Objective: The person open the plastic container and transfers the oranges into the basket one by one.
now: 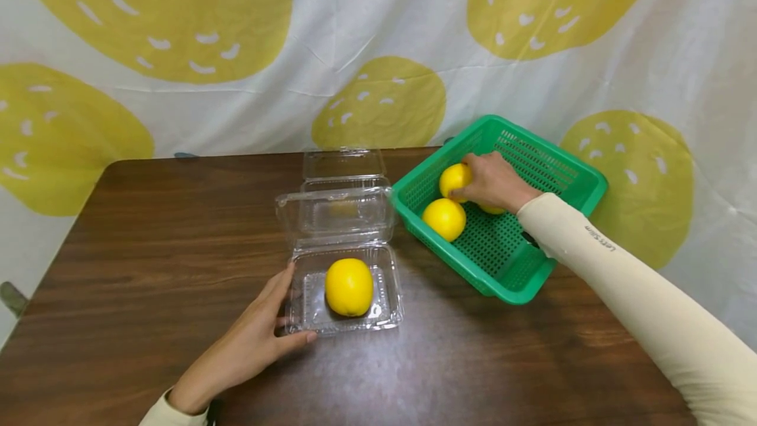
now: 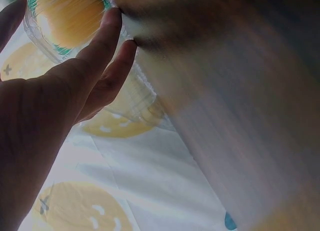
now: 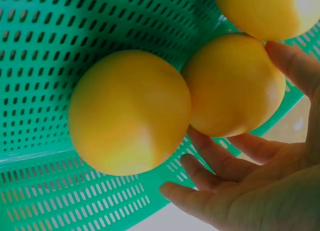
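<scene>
In the head view, my right hand [image 1: 495,179] reaches into the green basket [image 1: 517,294]. Thumb and fingers grip a round yellow fruit [image 1: 453,179] there, seen in the right wrist view as the middle fruit [image 3: 235,86]. Another yellow fruit [image 1: 444,219] lies beside it, and a third [image 1: 492,209] is mostly hidden under the hand. A clear plastic clamshell box [image 1: 387,258] stands on the table with its lid raised and one yellow fruit [image 1: 349,286] inside. My left hand [image 1: 254,340] touches the box's left side, fingers extended and thumb at the front corner.
More clear plastic packaging [image 1: 344,164] stands behind the box, towards the table's back edge. The brown wooden table [image 1: 171,248] extends left and in front. A white cloth [image 1: 331,18] with yellow fruit prints hangs behind it.
</scene>
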Tool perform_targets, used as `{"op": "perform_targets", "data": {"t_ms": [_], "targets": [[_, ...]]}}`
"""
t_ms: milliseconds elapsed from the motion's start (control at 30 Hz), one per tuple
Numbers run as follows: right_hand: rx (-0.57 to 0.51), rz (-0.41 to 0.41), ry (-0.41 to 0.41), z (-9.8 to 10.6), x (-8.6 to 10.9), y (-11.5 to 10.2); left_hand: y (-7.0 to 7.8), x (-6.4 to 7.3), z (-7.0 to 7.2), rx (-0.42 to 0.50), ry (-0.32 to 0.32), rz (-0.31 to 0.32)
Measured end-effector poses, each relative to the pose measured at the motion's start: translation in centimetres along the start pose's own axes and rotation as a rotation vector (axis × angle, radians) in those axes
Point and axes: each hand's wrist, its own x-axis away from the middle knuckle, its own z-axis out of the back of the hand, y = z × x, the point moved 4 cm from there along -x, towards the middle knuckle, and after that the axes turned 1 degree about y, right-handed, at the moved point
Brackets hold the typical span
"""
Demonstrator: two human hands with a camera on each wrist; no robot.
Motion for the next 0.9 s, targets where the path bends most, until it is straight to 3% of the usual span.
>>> {"op": "perform_targets", "data": {"t_ms": [533, 900], "targets": [[0.086, -0.027, -0.093, -0.4, 0.2, 0.8, 0.0, -0.1, -0.1, 0.005, -0.005, 0.002], [-0.002, 0.071, 0.056, 0.5, 1.1, -1.6, 0.0, 0.0, -0.1, 0.018, -0.012, 0.012]]}}
